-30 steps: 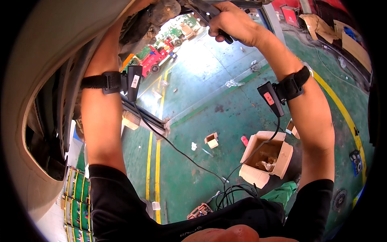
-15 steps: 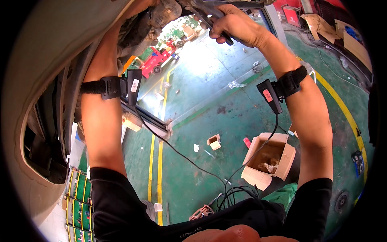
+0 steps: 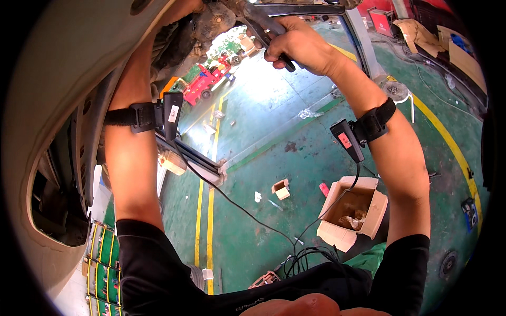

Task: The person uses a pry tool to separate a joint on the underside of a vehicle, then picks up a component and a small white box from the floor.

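Note:
My right hand [image 3: 303,45] is raised at the top centre, its fingers closed around the dark handles of a pair of pliers [image 3: 258,29]. The far end of the pliers meets the vehicle's underside parts, and I cannot make out what the jaws touch. My left hand [image 3: 185,7] reaches up beside a rusty metal vehicle part [image 3: 217,18]; its fingers are hidden by the frame's top edge and the metalwork. A black strapped device [image 3: 171,115] sits on my left forearm, and another device [image 3: 348,141] on my right, each with a cable.
A pale vehicle body panel [image 3: 47,131] curves down the left side. Below, an open cardboard box [image 3: 377,213] and a smaller box [image 3: 281,189] stand on the green floor. Coiled black cables [image 3: 303,258] hang near my torso. A red cart [image 3: 203,84] stands farther off.
My right hand has shifted slightly left and down with the pliers, and the right forearm has followed. My left arm has hardly moved.

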`<state>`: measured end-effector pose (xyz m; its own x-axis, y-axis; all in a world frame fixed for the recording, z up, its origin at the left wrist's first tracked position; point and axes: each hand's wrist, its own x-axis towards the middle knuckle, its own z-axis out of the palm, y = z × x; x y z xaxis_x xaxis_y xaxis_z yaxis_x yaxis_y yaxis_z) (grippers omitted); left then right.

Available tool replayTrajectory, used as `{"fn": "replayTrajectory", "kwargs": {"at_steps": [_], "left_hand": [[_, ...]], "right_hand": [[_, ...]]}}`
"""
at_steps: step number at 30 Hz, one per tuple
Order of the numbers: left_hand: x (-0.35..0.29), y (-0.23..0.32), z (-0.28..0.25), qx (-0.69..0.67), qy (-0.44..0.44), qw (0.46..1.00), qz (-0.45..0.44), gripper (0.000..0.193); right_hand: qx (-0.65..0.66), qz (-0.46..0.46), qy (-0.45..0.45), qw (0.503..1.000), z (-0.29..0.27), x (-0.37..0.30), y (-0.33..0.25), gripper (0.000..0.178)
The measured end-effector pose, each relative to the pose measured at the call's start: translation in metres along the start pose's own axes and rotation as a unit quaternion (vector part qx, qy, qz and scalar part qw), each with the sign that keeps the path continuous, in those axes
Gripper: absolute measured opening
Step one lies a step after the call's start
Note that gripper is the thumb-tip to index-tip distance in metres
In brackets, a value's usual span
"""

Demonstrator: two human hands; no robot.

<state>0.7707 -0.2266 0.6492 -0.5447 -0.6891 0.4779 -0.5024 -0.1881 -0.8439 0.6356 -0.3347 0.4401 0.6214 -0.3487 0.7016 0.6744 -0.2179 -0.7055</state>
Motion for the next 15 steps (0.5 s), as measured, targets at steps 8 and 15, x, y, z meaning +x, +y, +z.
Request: {"fn": "replayTrajectory", "kwargs": {"at_steps": [8,15], "left_hand": [[0.012,0.005,-0.018,-0.183,-0.143,0.957,-0.172,0.069],[0.027,0.019,-0.031,-0.092,-0.208,0.955,-0.191,0.066]], "right_hand": [[-0.039,0.029,0.031,0.998,0.013,-0.004,-0.015,0.017],[-0.026,0.038,0.024,0.999,0.012,-0.004,-0.014,0.017]]}}
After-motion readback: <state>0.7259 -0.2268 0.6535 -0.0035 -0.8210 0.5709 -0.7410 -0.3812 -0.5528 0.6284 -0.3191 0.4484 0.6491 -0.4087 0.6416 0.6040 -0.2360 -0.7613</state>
